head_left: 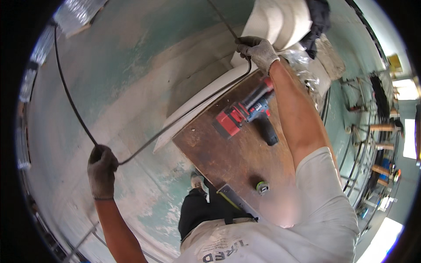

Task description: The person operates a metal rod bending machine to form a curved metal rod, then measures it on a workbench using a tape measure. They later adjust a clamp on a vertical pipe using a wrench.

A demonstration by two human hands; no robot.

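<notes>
My pale T-shirt point(322, 223) is bulging nearest; L hand point(101, 172) & R hand point(259, 52) are clamping black cable point(166, 128); if R's slipping, slack might be snagging cordless power tool point(258, 108).

At two o'clock, power tools point(234, 115) lie on a brown tabletop point(201, 151). White sheets point(274, 19) curl at one o'clock, a small round object point(262, 188) near five.

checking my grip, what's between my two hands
The head view shows dark cord from the left hand to the right hand, crossing in front of a white panel.
</notes>
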